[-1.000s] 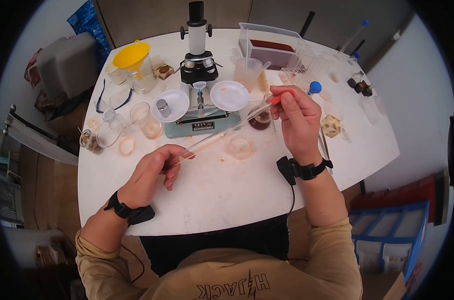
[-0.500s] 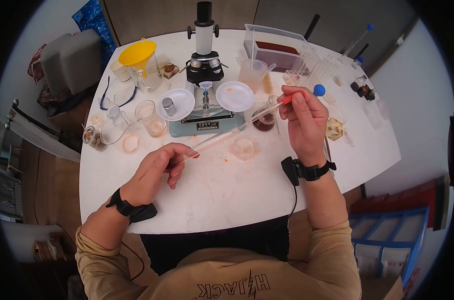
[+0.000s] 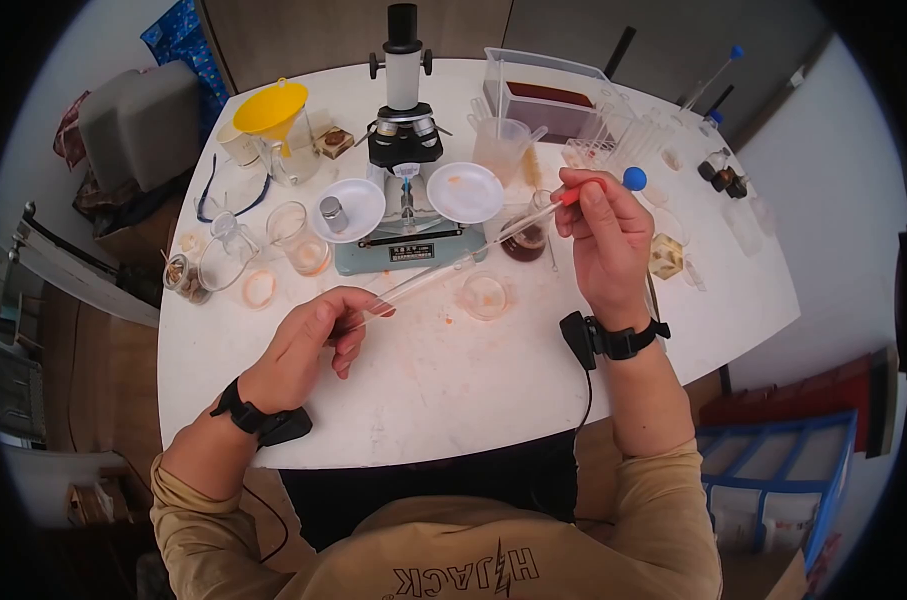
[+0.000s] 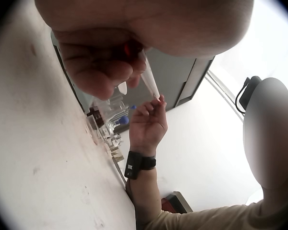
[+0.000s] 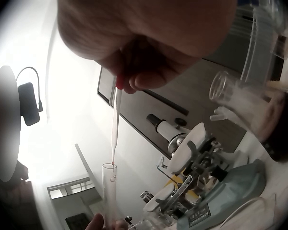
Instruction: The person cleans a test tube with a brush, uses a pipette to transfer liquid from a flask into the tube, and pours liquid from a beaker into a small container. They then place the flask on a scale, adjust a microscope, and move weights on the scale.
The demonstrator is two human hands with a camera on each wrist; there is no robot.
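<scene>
In the head view, the left hand [image 3: 308, 340] grips the lower end of a clear glass test tube [image 3: 423, 283], which slants up to the right. Thumb and fingers of the right hand [image 3: 608, 240] pinch the red bulb [image 3: 576, 192] of a glass dropper [image 3: 533, 216]. The right wrist view has the dropper [image 5: 116, 117] pointing down, its tip at the mouth of the tube [image 5: 109, 191]; whether it is inside is unclear. Something red [image 4: 133, 49] shows by the left palm in the left wrist view. A flask of dark liquid [image 3: 523, 243] stands behind the dropper.
A balance [image 3: 408, 252] with two white pans and a microscope [image 3: 403, 80] stand behind the hands. A round glass dish [image 3: 485, 297] lies between them. Beakers [image 3: 298, 245], a jar [image 3: 185, 280] and a yellow funnel [image 3: 271, 110] are left; test tubes [image 3: 648, 140] stand back right.
The right hand and dropper have shifted slightly right. The left hand still holds the tube in nearly the same place, and the head view has moved a little.
</scene>
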